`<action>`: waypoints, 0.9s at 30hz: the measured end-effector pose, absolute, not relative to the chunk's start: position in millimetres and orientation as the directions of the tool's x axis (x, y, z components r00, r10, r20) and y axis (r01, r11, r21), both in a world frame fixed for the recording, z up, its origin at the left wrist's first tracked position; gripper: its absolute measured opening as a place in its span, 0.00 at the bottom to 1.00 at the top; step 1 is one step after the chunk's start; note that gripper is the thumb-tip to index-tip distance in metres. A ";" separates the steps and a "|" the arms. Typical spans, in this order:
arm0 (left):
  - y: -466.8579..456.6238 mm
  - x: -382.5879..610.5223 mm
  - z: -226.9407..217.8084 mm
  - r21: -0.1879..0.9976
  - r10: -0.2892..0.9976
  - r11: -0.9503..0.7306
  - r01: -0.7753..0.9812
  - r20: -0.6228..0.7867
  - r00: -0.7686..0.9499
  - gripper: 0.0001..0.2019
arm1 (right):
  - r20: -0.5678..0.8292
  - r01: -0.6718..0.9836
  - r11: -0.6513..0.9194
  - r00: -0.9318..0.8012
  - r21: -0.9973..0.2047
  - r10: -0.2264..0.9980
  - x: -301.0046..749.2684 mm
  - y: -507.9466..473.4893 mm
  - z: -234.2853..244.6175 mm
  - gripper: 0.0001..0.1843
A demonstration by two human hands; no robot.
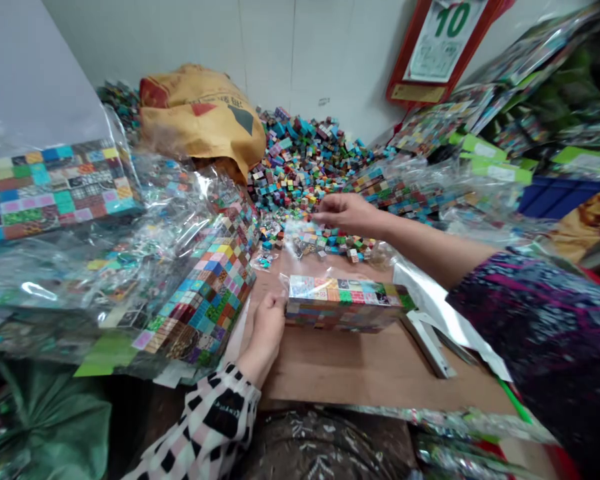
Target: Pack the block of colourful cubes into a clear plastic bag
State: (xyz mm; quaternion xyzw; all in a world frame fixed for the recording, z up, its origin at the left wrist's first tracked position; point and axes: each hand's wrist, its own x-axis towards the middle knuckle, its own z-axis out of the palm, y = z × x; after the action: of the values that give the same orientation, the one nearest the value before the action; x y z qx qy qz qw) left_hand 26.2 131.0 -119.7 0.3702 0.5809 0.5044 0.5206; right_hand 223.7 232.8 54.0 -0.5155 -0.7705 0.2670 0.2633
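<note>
My left hand [269, 328] grips the left end of a long block of patterned cubes [347, 307] in a clear plastic bag, low over the brown board [325, 367]. The bag's loose clear end [300, 243] rises from the block toward the back. My right hand [347, 213] is above the block, near the front of a heap of loose cubes [305, 160]. Its fingers are closed in a pinch; whatever is between them is too small or blurred to make out. A stapler-like metal tool [427, 343] lies by the block's right end.
Bagged cube blocks [200, 293] are stacked at the left, with another bagged block [55, 187] beyond them. An orange-yellow sack [200, 120] leans at the back wall. To the right are more bagged blocks [395, 187], a blue bin [560, 197] and a hanging calendar [445, 40].
</note>
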 end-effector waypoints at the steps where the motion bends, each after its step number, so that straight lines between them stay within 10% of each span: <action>1: 131.3 26.1 -119.8 0.972 0.957 0.212 -0.099 -0.228 -0.180 0.13 | 0.248 0.696 0.409 -0.326 -0.589 0.912 222.8 223.1 65.5 0.11; 6: 132.9 24.1 -119.8 0.974 0.967 0.190 -0.119 -0.207 -0.146 0.13 | 0.545 0.873 0.480 -0.362 -0.086 0.756 212.5 165.0 99.2 0.14; 18: 136.3 22.3 -125.0 0.978 0.977 0.179 -0.105 -0.189 -0.096 0.11 | 0.632 0.757 0.588 -0.610 0.286 0.478 207.6 114.7 101.8 0.19; 27: 137.0 19.4 -125.6 0.965 0.955 0.255 -0.051 -0.260 -0.143 0.08 | 0.833 0.793 0.610 -0.337 0.000 0.439 248.1 97.6 107.6 0.16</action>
State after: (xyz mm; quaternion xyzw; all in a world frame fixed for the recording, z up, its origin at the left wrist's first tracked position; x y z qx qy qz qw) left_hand 19.4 137.0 -125.6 0.3837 0.5886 0.4744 0.5304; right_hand 248.1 97.6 107.6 -0.3893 -0.7906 -0.2089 0.4240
